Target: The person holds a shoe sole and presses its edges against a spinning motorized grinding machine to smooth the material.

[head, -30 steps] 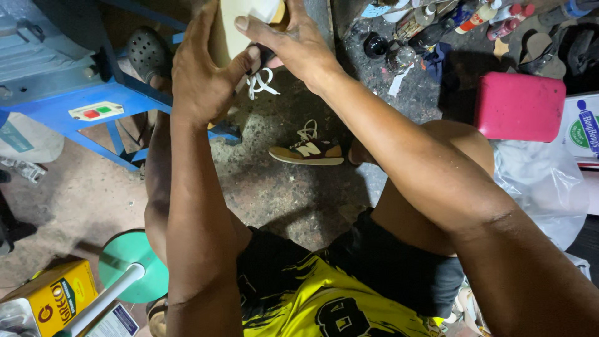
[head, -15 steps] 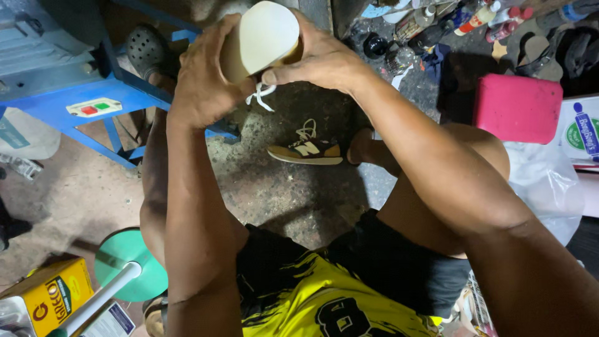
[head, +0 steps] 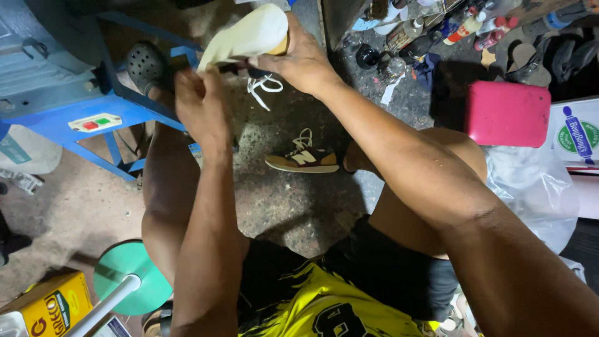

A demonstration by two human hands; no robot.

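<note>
— At 12 o'clock, what is held up?
— 1 shoe [head: 249,34], pale sole facing the camera, tilted, with white laces [head: 265,87] hanging below it.
— Which hand has it?
— Right hand [head: 299,59] is closed around the shoe's right end, fingers curled over the edge. Left hand [head: 203,103] sits at 11 o'clock, just under the sole's lower end, fingers pinched together at the shoe's edge; what they grip, I cannot tell.
— Anything on the floor?
— 1 brown sneaker [head: 304,159] lies near the centre, on the concrete, well below the held shoe. A blue frame [head: 118,103] stands at 10 o'clock, a red stool [head: 508,112] at 2 o'clock, bottles [head: 462,28] at 1 o'clock, a green disc [head: 131,274] at 7 o'clock.
</note>
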